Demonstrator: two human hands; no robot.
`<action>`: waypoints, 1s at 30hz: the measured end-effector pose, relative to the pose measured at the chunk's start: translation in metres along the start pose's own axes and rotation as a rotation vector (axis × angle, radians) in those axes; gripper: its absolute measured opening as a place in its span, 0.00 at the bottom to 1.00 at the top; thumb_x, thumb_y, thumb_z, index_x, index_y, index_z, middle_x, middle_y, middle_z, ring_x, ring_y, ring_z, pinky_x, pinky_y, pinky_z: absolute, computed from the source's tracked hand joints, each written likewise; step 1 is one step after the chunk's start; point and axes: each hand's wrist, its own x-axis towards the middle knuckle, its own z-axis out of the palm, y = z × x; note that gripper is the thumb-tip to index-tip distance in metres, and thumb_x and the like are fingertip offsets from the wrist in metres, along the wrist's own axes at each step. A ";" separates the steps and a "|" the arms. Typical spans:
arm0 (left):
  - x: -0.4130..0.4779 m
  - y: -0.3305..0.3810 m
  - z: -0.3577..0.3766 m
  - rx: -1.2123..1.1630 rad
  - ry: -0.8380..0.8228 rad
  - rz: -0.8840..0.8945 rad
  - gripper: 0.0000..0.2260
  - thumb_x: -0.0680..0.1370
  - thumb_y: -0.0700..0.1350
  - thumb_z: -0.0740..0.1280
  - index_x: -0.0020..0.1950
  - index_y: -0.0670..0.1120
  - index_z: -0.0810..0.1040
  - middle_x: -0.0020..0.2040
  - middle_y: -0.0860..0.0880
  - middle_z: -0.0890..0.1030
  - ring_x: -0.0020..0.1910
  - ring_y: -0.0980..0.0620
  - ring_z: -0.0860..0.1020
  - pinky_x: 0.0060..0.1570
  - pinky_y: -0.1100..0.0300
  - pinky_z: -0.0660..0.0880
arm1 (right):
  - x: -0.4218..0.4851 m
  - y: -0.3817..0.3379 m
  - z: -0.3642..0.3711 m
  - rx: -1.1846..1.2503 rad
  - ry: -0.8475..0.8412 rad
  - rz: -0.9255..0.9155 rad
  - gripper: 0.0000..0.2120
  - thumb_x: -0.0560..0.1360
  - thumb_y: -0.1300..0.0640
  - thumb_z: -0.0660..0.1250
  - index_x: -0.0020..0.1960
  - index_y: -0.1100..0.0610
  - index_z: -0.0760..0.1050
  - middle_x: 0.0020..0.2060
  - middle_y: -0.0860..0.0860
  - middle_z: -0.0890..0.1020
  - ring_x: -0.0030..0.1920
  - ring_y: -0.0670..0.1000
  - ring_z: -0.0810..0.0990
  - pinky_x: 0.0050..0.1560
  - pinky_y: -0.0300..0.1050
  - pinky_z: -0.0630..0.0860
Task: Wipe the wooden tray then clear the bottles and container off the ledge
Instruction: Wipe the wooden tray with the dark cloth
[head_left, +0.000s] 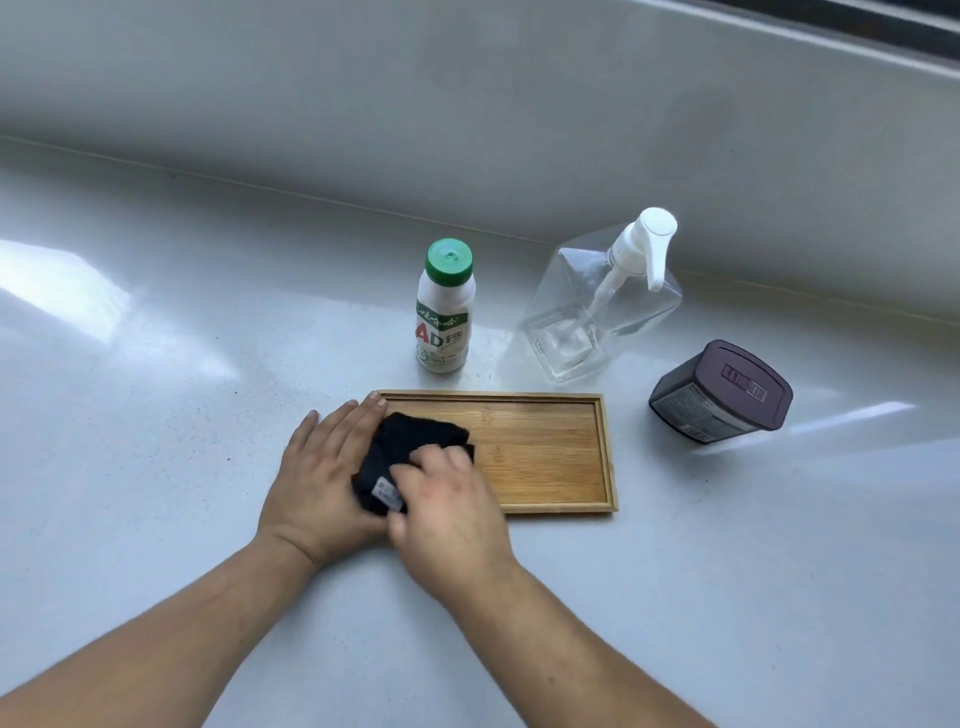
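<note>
A shallow wooden tray (545, 457) lies flat on the white ledge (156, 467). My left hand (317, 467) rests flat on the tray's left end, fingers spread, pressing it down. My right hand (447, 499) grips a black cloth (410, 441) on the tray's left part; the hand is blurred. Behind the tray stand a white drink bottle with a green cap (445, 309) and a clear square pump bottle (602, 312). A dark purple container (722, 392) sits to the right of the tray.
A pale wall (467, 104) rises behind the ledge, with a dark window frame (857, 21) at the top right. Bare ledge surface spreads left of and in front of the tray.
</note>
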 end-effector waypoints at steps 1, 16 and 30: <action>0.000 -0.001 0.001 -0.002 -0.008 -0.001 0.52 0.63 0.69 0.68 0.83 0.50 0.60 0.83 0.53 0.65 0.80 0.48 0.66 0.81 0.43 0.54 | -0.003 0.000 0.000 -0.001 -0.025 -0.040 0.16 0.72 0.50 0.66 0.57 0.52 0.81 0.56 0.52 0.80 0.57 0.57 0.74 0.56 0.54 0.78; 0.000 -0.001 0.002 0.052 -0.002 -0.016 0.57 0.63 0.84 0.62 0.83 0.50 0.62 0.82 0.52 0.66 0.80 0.49 0.65 0.80 0.39 0.57 | -0.017 0.063 -0.034 -0.035 0.071 0.329 0.13 0.72 0.48 0.67 0.49 0.56 0.82 0.50 0.55 0.80 0.53 0.59 0.75 0.53 0.54 0.76; -0.005 0.004 -0.010 0.016 -0.092 -0.044 0.50 0.70 0.79 0.61 0.84 0.52 0.58 0.86 0.52 0.57 0.84 0.51 0.56 0.83 0.46 0.46 | -0.158 0.037 -0.014 -0.164 -0.107 -0.138 0.26 0.64 0.45 0.76 0.61 0.48 0.82 0.54 0.51 0.82 0.53 0.55 0.82 0.50 0.50 0.83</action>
